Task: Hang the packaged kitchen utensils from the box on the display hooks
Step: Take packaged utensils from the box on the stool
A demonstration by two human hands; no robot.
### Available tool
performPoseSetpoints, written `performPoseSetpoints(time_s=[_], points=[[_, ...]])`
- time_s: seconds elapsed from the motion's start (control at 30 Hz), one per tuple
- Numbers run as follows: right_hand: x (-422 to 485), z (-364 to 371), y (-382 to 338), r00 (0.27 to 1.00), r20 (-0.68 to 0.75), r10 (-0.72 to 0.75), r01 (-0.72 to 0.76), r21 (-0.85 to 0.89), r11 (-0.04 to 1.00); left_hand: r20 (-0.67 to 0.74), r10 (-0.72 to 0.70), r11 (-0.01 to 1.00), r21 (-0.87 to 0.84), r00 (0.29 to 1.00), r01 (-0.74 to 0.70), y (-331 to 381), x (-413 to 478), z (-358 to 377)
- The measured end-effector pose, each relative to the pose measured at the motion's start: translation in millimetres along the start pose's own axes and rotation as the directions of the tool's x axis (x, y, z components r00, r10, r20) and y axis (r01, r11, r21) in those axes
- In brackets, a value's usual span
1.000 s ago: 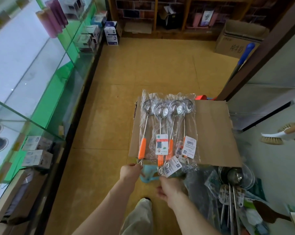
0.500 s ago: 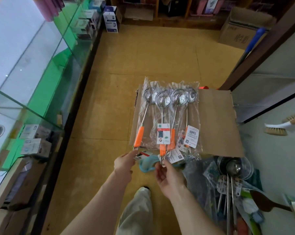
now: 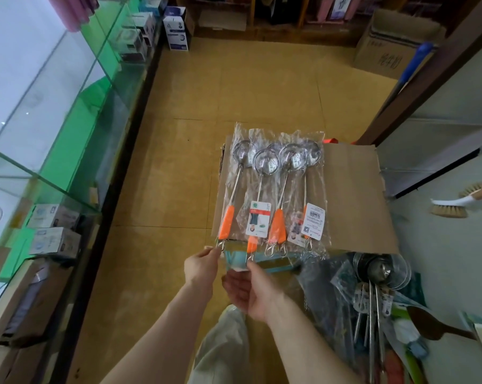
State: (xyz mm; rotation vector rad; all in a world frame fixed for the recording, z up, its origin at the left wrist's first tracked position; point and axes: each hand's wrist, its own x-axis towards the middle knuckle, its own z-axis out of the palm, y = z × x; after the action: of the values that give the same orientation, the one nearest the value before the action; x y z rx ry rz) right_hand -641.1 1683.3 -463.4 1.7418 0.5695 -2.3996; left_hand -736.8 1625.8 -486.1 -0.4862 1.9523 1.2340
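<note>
Several packaged wire strainers (image 3: 273, 189) with orange handles and paper tags lie side by side in clear bags on the flat flap of a cardboard box (image 3: 353, 200). My left hand (image 3: 202, 266) pinches the metal hook end of the leftmost strainer (image 3: 228, 217) at the flap's near edge. My right hand (image 3: 251, 289) holds the near end of the second strainer (image 3: 258, 214) just to the right, palm turned up. A teal item (image 3: 264, 261) shows under the bags' near ends. No display hooks are in view.
A glass display counter (image 3: 54, 134) with boxed goods runs along the left. More packaged ladles and utensils (image 3: 378, 289) pile up at the lower right. Brushes (image 3: 461, 203) hang at the right wall. Cardboard boxes (image 3: 392, 42) stand at the far end of the yellow floor.
Both hands rose from below the flap's edge to the strainers' hook ends. The right hand turned palm up. The camera view shifted slightly closer.
</note>
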Motion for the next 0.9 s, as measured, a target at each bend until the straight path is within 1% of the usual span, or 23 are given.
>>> performPoseSetpoints(time_s=[0.03,0.1,0.17,0.23,0.3,0.37,0.43,0.47,0.5,0.57,0.63,0.67,0.73,0.77,0.9], points=[[0,-5,2,0.999,-0.051,-0.018,0.014,-0.076,0.997,-0.015,0.026,1.0,-0.012,1.0,-0.026,0,1,-2],[1,-14,5,0.979,-0.168,-0.116,0.093,-0.136,0.986,-0.016,0.043,0.999,-0.015,0.999,-0.043,0,1,-3],[6,-19,7,0.911,-0.297,-0.288,0.226,-0.226,0.948,-0.003,0.052,0.997,0.056,0.999,-0.051,2,1,-3],[8,-15,6,0.846,-0.345,-0.407,0.316,-0.29,0.903,-0.003,0.089,0.986,0.14,0.996,-0.088,2,5,0],[11,-8,4,0.828,-0.347,-0.441,0.348,-0.298,0.889,-0.014,0.141,0.97,0.204,0.99,-0.135,-1,9,4],[16,-4,3,0.849,-0.339,-0.405,0.327,-0.264,0.907,-0.029,0.201,0.932,0.315,0.979,-0.181,-4,12,7],[20,-3,2,0.88,-0.318,-0.354,0.294,-0.222,0.93,-0.037,0.223,0.916,0.35,0.974,-0.197,-7,13,7],[22,-4,1,0.895,-0.302,-0.329,0.276,-0.204,0.939,-0.029,0.203,0.928,0.324,0.979,-0.183,-8,13,7],[23,-5,1,0.916,-0.277,-0.291,0.254,-0.163,0.953,-0.02,0.156,0.955,0.259,0.988,-0.146,-9,14,7],[21,-5,-1,0.961,-0.19,-0.201,0.198,-0.034,0.98,0.009,0.039,0.992,0.118,0.999,-0.04,-9,14,6],[19,-3,-4,0.98,-0.128,-0.152,0.161,0.064,0.985,0.08,-0.065,0.997,0.042,0.995,0.062,-9,13,5],[18,-2,-6,0.983,-0.111,-0.145,0.157,0.106,0.982,0.116,-0.095,0.996,0.011,0.989,0.094,-10,14,6],[18,3,-9,0.981,-0.094,-0.168,0.182,0.159,0.97,0.159,-0.121,0.99,-0.051,0.98,0.131,-8,13,6],[16,6,-11,0.975,-0.099,-0.199,0.212,0.151,0.965,0.16,-0.12,0.987,-0.087,0.98,0.135,-6,12,6],[11,9,-15,0.918,-0.167,-0.359,0.363,-0.007,0.932,0.119,-0.112,0.972,-0.195,0.987,0.134,8,4,2]])
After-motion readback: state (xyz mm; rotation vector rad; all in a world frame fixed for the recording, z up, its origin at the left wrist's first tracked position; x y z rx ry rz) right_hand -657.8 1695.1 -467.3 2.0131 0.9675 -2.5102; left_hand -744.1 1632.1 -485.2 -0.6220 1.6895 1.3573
